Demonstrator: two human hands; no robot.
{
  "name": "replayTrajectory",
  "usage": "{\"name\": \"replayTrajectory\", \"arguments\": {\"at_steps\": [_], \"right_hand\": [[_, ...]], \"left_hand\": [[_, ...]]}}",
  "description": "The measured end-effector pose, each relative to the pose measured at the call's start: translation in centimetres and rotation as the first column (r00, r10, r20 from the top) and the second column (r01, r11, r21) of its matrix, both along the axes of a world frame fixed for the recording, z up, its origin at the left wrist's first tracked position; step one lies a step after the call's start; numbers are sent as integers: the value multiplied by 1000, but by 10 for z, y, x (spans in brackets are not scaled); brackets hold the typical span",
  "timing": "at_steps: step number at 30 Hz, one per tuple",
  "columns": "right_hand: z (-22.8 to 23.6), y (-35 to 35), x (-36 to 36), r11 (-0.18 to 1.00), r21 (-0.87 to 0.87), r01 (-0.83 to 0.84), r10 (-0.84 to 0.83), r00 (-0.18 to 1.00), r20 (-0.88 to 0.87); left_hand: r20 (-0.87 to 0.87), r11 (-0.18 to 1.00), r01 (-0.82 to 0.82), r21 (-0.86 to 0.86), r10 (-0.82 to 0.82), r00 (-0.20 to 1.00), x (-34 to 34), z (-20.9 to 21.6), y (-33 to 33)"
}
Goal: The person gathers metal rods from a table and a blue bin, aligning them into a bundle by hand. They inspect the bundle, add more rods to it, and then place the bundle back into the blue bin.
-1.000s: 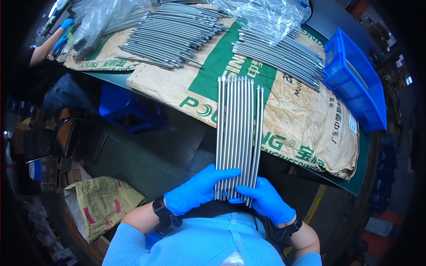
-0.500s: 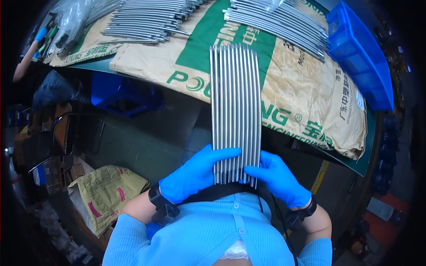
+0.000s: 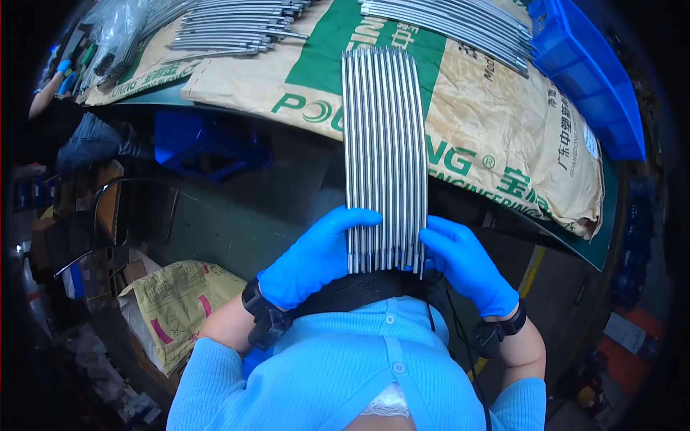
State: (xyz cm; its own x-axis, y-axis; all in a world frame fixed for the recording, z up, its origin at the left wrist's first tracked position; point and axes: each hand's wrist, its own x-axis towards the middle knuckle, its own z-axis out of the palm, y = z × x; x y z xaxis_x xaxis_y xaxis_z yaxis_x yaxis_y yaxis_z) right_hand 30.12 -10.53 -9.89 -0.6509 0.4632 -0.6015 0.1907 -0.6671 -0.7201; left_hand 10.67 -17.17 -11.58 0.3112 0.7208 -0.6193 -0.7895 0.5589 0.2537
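A flat row of several thin metal rods (image 3: pixel 384 144) lies side by side in front of me, its near end above my lap and its far end over the paper-covered table. My left hand (image 3: pixel 316 248), in a blue glove, grips the row's left side near the lower end, thumb across the top. At the right edge, my blue-gloved right hand (image 3: pixel 463 262) closes on the same rods, with its thumb at the outermost one. Fingers beneath the rods are mostly hidden. The rods' near ends are narrower and stepped.
Brown paper sacks (image 3: pixel 496 136) cover the table. On them lie a left pile of rods (image 3: pixel 230 29) and a right pile of rods (image 3: pixel 460 29). A blue bin (image 3: pixel 589 86) stands at the right, a blue stool (image 3: pixel 208 147) beneath the table. Another person's gloved hand (image 3: pixel 65 68) is far left.
The rods and both hands have shifted slightly up in the picture. My right thumb has moved from on top of the rods to their right edge.
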Motion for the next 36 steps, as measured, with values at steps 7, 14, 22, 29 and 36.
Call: {"name": "replayTrajectory", "arguments": {"at_steps": [7,14,22,29,36], "right_hand": [[-13,-17,4,931,-316,184,-256,945,-203],[-12,-31,12,939,-336,73,-160,958,-238],[-11,-34,12,982,-180,56,-87,981,-171],[-9,-34,7,996,-56,76,-79,996,-50],[-6,-35,2,997,50,60,-62,998,29]], "left_hand": [[-137,999,-27,38,32,990,7,6,0],[-281,990,-16,137,54,958,11,-2,1],[-196,984,-17,179,53,979,3,-9,-3],[-69,980,-43,197,58,996,-2,-11,-4],[204,991,-39,130,11,979,-8,-13,0]]}}
